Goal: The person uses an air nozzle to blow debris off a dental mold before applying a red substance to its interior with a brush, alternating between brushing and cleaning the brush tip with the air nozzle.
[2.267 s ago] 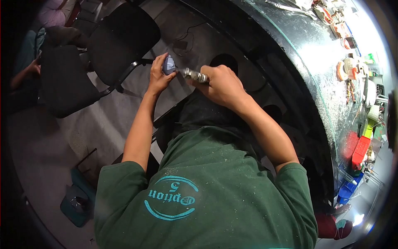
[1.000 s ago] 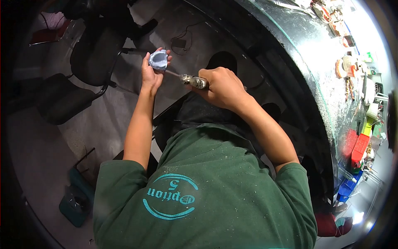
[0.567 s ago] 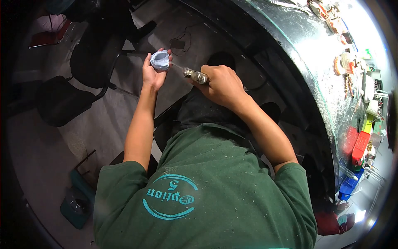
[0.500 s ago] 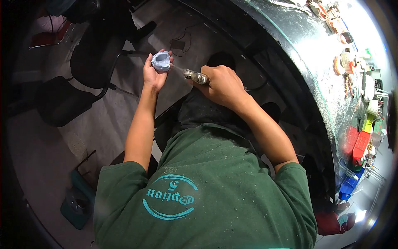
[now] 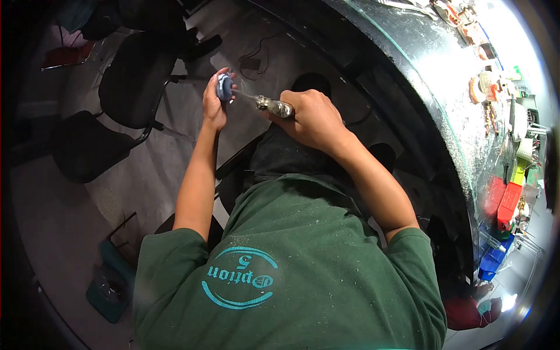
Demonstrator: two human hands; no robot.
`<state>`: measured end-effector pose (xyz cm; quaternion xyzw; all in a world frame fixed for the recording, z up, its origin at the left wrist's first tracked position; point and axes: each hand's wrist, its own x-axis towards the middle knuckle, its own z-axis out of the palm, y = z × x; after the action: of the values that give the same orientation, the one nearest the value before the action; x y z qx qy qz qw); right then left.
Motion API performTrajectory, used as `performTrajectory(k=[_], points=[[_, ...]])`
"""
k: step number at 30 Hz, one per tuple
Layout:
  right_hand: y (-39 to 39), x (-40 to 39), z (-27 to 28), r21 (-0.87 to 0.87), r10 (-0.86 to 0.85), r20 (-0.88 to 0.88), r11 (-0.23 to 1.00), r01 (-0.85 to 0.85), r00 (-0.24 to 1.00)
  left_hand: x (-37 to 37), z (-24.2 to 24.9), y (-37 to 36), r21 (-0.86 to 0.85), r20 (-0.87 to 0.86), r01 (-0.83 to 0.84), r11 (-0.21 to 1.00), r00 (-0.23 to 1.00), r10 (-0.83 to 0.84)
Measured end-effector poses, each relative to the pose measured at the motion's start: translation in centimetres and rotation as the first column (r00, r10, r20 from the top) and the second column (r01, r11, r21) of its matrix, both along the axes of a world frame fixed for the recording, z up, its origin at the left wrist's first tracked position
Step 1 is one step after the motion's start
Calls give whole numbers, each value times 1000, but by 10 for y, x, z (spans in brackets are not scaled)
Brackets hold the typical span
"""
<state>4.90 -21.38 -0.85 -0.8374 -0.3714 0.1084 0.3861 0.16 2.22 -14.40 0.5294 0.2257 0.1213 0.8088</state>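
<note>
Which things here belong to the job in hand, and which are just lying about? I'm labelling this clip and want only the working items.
In use:
- left hand
- blue-grey lump, held in it
- right hand
- metal handpiece, its tip at the lump

Lying about:
- black chair
- workbench
- red box
- teal floor tool

1. We note a pale blue lump [image 5: 224,86].
2. We record a silver metallic tool [image 5: 273,106].
3. We see a dark green shirt [image 5: 303,274] with teal print, speckled white.
4. We log black chairs [image 5: 135,79] and red and blue bins [image 5: 506,205].
</note>
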Motion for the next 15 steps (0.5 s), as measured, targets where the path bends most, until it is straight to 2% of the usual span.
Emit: performTrajectory(k=[2, 3, 4, 6, 7, 10, 13, 14, 15], points=[[-2, 0, 0, 89, 20, -36, 996, -17, 999, -5, -1, 7, 66, 21, 18, 998, 1000, -19], [-4, 2, 1, 26, -11, -36, 1000, 12, 999, -7, -2, 10, 99, 30, 27, 995, 999, -30], [-4, 6, 3, -34, -42, -30, 999, 41, 999, -7, -6, 14, 303, 12, 14, 953, 1000, -19], [-5, 11, 9, -88, -56, -54, 995, 51, 997, -3, -6, 14, 666, -12, 0, 746, 1000, 11], [-6, 12, 12, -87, -37, -88, 996, 29, 995, -5, 3, 11, 727, -99, 61, 684, 995, 17], [-6, 12, 16, -108, -4, -87, 994, -5, 996, -4, 12, 10, 951, -82, 78, 299, 997, 2], [-6, 15, 13, -78, 8, -114, 997, -17, 993, 2, 14, 11, 961, -35, 59, 269, 995, -91], [-6, 16, 8, -58, 16, -143, 998, -24, 990, 0, 15, 12, 919, -60, 82, 386, 996, -68], [-7, 20, 1, -61, 5, -16, 998, -6, 1000, -2, 18, 12, 862, -88, 103, 497, 995, -54]])
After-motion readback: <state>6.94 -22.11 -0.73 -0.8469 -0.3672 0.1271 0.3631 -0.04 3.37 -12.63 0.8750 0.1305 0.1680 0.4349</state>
